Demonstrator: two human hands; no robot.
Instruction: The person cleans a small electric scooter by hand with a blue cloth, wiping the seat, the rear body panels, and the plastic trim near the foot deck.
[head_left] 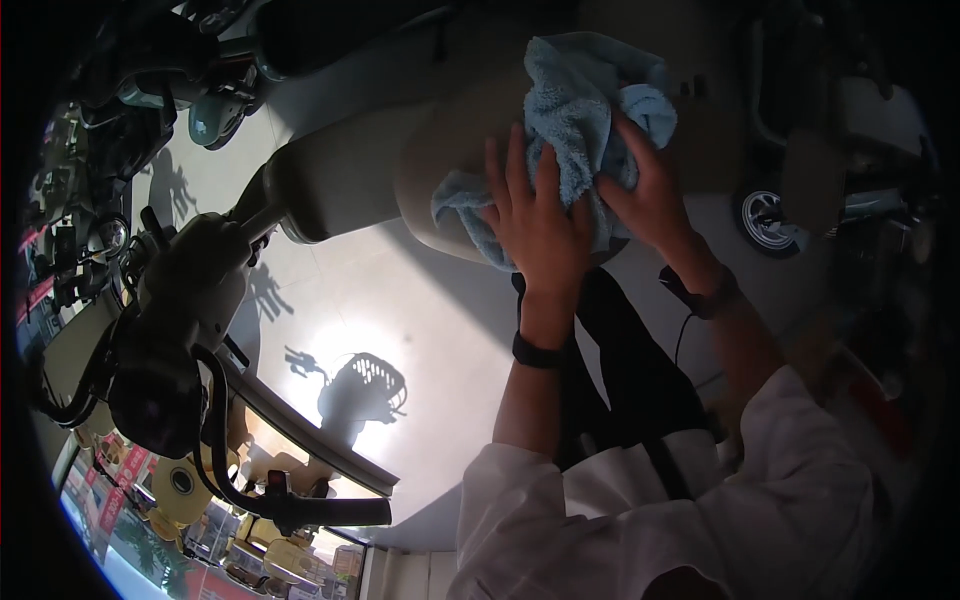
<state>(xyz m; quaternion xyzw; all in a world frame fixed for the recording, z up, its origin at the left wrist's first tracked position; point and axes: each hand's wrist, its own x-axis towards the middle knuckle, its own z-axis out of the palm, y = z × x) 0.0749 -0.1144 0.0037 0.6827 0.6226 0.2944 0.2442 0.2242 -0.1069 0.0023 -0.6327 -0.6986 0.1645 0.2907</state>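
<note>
A light blue terry cloth [572, 120] lies bunched over the broad tan seat [430, 165] of a scooter. My left hand [540, 225] presses on the cloth's near part with its fingers stretched out and apart. At the cloth's right side, my right hand [648, 195] grips its folds between thumb and fingers. Some of the right fingertips are hidden in the cloth. One loose corner of the cloth sticks out left of my left hand.
The scooter's handlebar [330, 512] and dark front end stand at the left. Another scooter's wheel [765, 217] is at the right, and more scooters stand at the upper left. Sunlight and shadows fall on the pale tiled floor [440, 400]. A window edge runs along the lower left.
</note>
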